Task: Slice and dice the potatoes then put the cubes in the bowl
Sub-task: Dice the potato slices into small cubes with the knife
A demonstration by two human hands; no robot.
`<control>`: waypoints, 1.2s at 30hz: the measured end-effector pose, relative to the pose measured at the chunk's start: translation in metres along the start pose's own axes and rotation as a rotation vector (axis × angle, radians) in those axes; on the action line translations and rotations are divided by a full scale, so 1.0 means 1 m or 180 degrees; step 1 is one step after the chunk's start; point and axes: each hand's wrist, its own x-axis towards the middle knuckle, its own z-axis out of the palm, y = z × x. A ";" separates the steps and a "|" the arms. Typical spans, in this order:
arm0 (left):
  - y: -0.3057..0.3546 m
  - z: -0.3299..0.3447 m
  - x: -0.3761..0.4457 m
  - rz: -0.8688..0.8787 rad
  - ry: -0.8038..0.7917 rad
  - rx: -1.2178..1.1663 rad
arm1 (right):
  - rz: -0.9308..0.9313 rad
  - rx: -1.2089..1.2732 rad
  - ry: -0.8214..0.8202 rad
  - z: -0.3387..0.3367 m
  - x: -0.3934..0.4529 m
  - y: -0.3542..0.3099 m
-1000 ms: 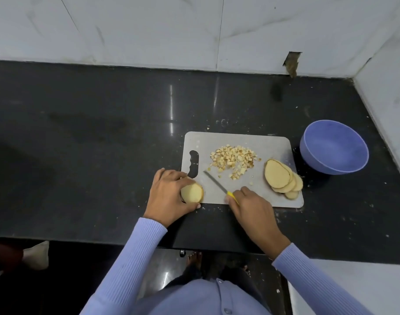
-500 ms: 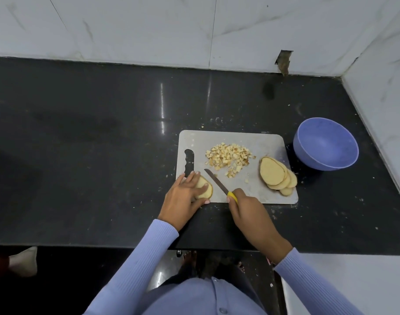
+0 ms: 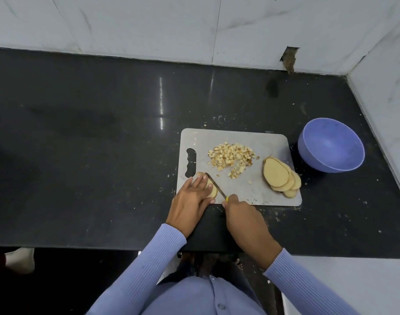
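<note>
A grey cutting board [image 3: 258, 142] lies on the black counter. At its near left corner my left hand [image 3: 191, 202] presses flat, straight fingers on a peeled potato piece [image 3: 211, 189]. My right hand [image 3: 244, 218] grips the yellow handle of a small knife [image 3: 215, 184], whose blade lies against the right side of that piece. A heap of small potato cubes [image 3: 232, 159] sits in the middle of the board. Several potato slices [image 3: 280, 177] overlap at the board's right end. A blue bowl [image 3: 330, 144] with nothing in it stands right of the board.
The black counter [image 3: 92, 155] stretches wide to the left and behind the board. White tiled walls [image 3: 194, 26] close the back and right sides. The counter's front edge runs just below my wrists. Small potato crumbs dot the counter around the board.
My left hand has laid the potato piece down on the board and flattened its fingers over it. The knife has moved left, from pointing at the cubes to lying against the piece.
</note>
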 end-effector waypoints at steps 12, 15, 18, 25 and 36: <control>0.002 0.002 0.000 0.0018 -0.0016 -0.0014 | 0.0286 0.0020 -0.0406 0.011 -0.026 0.015; 0.003 0.000 0.001 0.0006 -0.0021 -0.0021 | 0.0334 0.0086 -0.0345 0.013 -0.032 0.020; 0.005 -0.002 0.001 -0.0032 -0.0054 0.0008 | 0.0381 0.0113 -0.0222 0.016 -0.034 0.020; 0.009 -0.008 0.001 -0.0114 -0.0092 0.0001 | 0.0417 0.0145 -0.0140 0.015 -0.042 0.022; 0.021 -0.029 0.002 -0.0261 -0.0627 0.0360 | 0.0395 0.0423 0.0082 0.009 -0.037 0.020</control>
